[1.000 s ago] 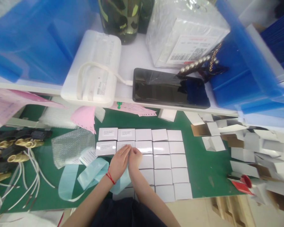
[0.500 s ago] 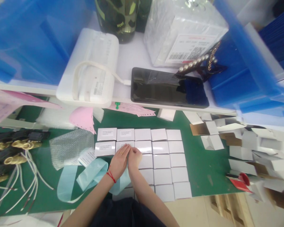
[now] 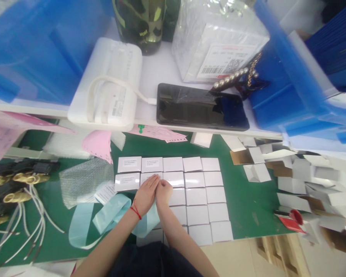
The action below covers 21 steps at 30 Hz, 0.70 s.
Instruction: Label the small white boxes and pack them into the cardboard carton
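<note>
- On the green table (image 3: 253,215), closed white boxes (image 3: 177,196) lie in 5 rows, set close beside each other; their contents are hidden.
- Printed labels (image 3: 129,163) show on the 2 leftmost boxes of the back row and on the leftmost box of the 2nd row.
- Over the next box in that 2nd row, the left hand (image 3: 146,195) reaches with fingers straight and close together; its thumb is hidden, so I cannot tell whether it grips anything.
- Against it, the right hand (image 3: 163,192) is curled with its fingertips tucked in; I cannot tell whether something is pinched there.
- A teal strip (image 3: 112,211) emerges beside the wrists and loops leftward across the table.
- To the right, white cartons (image 3: 291,185) lie jumbled, some open with brown inner sides showing.
- Above, the white shelf (image 3: 150,77) carries a blue bin at left (image 3: 46,50) and a blue bin at right (image 3: 279,88), the inside of each out of sight, plus a dark bottle (image 3: 141,27) and a box in clear wrap (image 3: 216,42) bearing a barcode.
- Compared with 1 second ago, the shelf items sit slightly further left in view, as the camera has shifted; the hands keep almost the same pose over the same box, and the strip and labelled boxes lie as before.
</note>
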Available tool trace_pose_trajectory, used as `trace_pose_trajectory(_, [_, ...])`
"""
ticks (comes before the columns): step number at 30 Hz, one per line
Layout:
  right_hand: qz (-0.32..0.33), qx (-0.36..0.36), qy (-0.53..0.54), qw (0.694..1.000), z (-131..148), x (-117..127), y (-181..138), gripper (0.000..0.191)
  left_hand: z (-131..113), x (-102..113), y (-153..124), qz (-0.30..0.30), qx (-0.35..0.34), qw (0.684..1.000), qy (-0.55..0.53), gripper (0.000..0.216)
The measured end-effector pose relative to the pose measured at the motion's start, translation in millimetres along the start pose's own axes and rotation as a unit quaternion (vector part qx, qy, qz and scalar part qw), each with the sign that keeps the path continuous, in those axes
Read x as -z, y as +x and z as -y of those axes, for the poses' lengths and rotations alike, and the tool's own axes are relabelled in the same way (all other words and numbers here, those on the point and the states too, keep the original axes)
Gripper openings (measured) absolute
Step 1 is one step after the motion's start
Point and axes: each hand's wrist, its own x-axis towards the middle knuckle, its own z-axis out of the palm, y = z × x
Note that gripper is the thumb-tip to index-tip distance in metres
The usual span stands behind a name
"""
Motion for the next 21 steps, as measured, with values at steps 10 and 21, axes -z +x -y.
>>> trace_pose_trajectory(10, [0.191,-0.050,0.079,0.977,-13.0,14.4,-6.2,0.018,28.2,22.3,-28.2,0.009,0.031,0.997,0.067,0.055])
trace_pose_trajectory(21, [0.368,-0.125,0.242,0.889,-35.3,58.9,-83.4,0.022,-14.6,49.1,-100.6,0.043,0.227,0.932,-0.280,0.042])
